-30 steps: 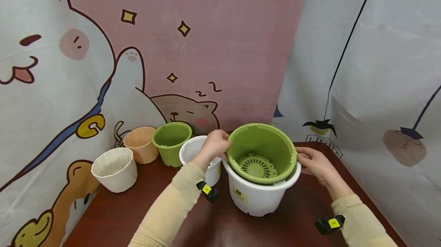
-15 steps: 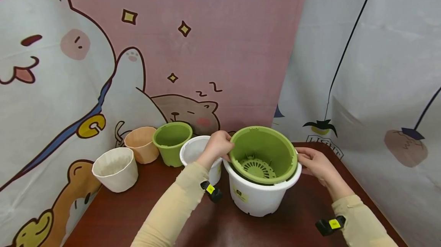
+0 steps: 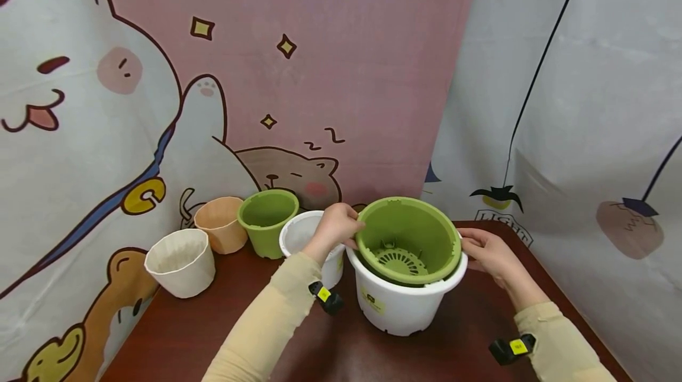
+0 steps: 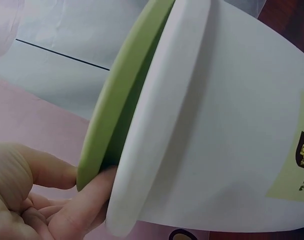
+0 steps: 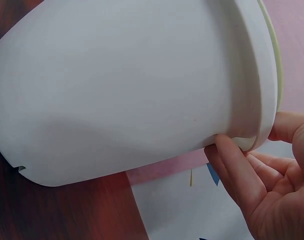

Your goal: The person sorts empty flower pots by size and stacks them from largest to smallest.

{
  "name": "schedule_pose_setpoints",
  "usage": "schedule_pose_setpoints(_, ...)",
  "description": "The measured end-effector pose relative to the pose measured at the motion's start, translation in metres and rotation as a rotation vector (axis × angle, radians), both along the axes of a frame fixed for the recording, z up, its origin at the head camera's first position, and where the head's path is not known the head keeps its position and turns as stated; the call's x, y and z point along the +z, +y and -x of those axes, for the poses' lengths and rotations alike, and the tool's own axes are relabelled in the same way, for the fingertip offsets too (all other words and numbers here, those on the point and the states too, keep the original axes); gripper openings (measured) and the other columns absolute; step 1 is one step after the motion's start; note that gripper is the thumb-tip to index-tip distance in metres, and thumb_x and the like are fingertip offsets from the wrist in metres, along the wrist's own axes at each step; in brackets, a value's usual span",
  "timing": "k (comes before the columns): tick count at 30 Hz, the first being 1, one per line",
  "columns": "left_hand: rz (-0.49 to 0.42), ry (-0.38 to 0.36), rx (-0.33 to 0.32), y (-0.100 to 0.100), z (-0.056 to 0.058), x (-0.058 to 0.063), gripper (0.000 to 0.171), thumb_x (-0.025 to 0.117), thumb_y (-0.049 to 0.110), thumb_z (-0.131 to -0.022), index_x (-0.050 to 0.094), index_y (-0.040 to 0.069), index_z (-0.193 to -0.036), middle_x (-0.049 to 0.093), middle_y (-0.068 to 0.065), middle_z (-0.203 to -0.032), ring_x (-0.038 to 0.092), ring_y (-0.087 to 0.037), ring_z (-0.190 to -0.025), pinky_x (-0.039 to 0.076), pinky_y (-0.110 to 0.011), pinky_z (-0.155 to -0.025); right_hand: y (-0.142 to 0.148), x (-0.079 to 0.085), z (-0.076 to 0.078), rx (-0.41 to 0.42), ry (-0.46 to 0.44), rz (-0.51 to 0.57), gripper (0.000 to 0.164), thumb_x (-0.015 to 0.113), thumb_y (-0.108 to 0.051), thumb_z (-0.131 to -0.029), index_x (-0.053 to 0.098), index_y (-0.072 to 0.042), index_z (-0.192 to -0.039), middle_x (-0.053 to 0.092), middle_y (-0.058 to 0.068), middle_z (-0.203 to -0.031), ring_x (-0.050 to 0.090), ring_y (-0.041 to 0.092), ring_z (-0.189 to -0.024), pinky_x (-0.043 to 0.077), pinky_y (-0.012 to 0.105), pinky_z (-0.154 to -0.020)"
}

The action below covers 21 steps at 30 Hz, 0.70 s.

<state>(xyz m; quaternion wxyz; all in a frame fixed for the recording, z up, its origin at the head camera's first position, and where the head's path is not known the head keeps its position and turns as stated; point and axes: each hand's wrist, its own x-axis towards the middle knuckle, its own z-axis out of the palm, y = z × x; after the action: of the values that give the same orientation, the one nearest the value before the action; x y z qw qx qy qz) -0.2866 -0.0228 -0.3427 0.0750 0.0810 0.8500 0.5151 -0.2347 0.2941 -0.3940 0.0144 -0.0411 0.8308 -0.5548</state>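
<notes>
A large green flower pot (image 3: pixel 423 234) with a slotted bottom sits tilted inside a large white flower pot (image 3: pixel 399 308). My left hand (image 3: pixel 337 228) pinches the green pot's rim at the left; in the left wrist view its thumb is outside the green rim (image 4: pixel 104 125), with a finger between that rim and the white one (image 4: pixel 152 120). At the right side, my right hand (image 3: pixel 487 254) grips the white pot's rim. In the right wrist view its fingers (image 5: pixel 237 170) reach under the white rim (image 5: pixel 264 75), the thumb (image 5: pixel 289 126) at its top edge.
Left of the nested pair stand a small white pot (image 3: pixel 333 266), partly behind my left hand, a small green pot (image 3: pixel 266 237), a peach pot (image 3: pixel 224 231) and a cream pot (image 3: pixel 186 269). A dark red table (image 3: pixel 256 293) bears them, with printed cloth (image 3: pixel 373 74) behind.
The green pot has sunk slightly and shifted a little right within the white pot, my left hand moving along with it. My right hand and the white pot stay nearly still.
</notes>
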Motion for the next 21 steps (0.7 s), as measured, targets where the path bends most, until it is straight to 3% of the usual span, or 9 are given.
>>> schedule_pose_setpoints(5, -0.004, 0.01, 0.016, -0.002, -0.0006, 0.0029, 0.025, 0.067, 0.005, -0.08, 0.061, -0.008, -0.1, 0.062, -0.018, -0.09, 0.064, -0.022, -0.051, 0.053, -0.028, -0.048, 0.0, -0.0002, 0.0001, 0.0, 0.005, -0.004, 0.056, 0.054, -0.029, -0.094, 0.04, 0.007, -0.133, 0.051, 0.029, -0.123, 0.062, 0.019, -0.093, 0.054, 0.037, -0.073)
schedule_pose_setpoints(11, 0.023, 0.038, -0.016, -0.0057, -0.0014, 0.0083, 0.025, 0.066, 0.003, -0.081, 0.061, -0.008, -0.103, 0.064, -0.016, -0.087, 0.064, -0.022, -0.051, 0.053, -0.028, -0.048, -0.0006, 0.0001, -0.0002, -0.009, -0.001, -0.024, 0.059, 0.055, -0.033, -0.093, 0.04, 0.006, -0.134, 0.051, 0.028, -0.124, 0.062, 0.022, -0.095, 0.054, 0.036, -0.073)
schedule_pose_setpoints(21, 0.064, 0.066, -0.053, -0.0076, 0.0011, 0.0068, 0.026, 0.067, 0.001, -0.08, 0.061, -0.009, -0.103, 0.064, -0.016, -0.087, 0.064, -0.02, -0.053, 0.053, -0.027, -0.048, -0.0012, -0.0002, -0.0003, -0.014, -0.009, -0.028, 0.055, 0.054, -0.031, -0.094, 0.041, 0.006, -0.133, 0.052, 0.028, -0.123, 0.062, 0.022, -0.095, 0.054, 0.037, -0.073)
